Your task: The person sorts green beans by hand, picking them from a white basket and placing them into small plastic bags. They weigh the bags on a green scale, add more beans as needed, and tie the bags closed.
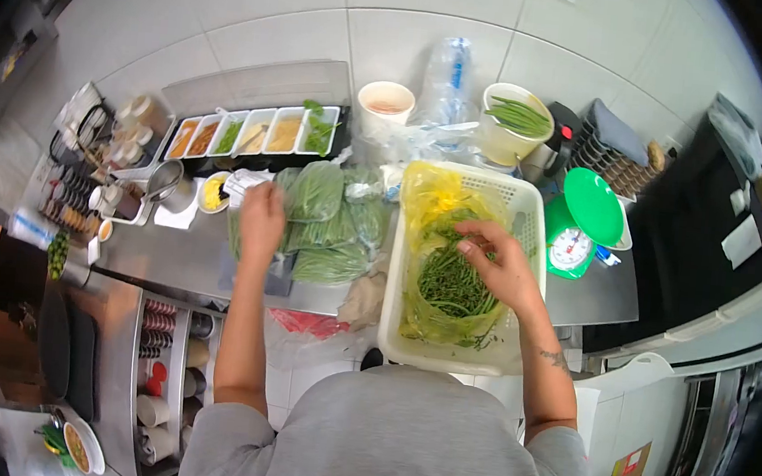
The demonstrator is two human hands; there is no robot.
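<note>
My right hand (pixel 501 265) is over a yellow plastic bag (pixel 430 192), its thumb and fingers curved and apart, with nothing clear between them. Inside the opened bag lies a heap of dark green, thin-stemmed vegetables (pixel 454 281). The bag sits in a white perforated basket (pixel 459 358). On the left, my left hand (pixel 262 217) is raised beside clear bags of green beans (pixel 322 233). Its fingertips are slightly blurred and partly hidden, so its grip does not show. A dark flat board or tray (pixel 273 280) lies under the bagged beans.
A green kitchen scale (pixel 570 250) stands right of the basket. Behind are a white tub of long beans (pixel 507 145), another white tub (pixel 386 102) and a row of ingredient trays (pixel 254 136). A metal pot (pixel 171 185) and a yellow-filled bowl (pixel 214 194) stand left.
</note>
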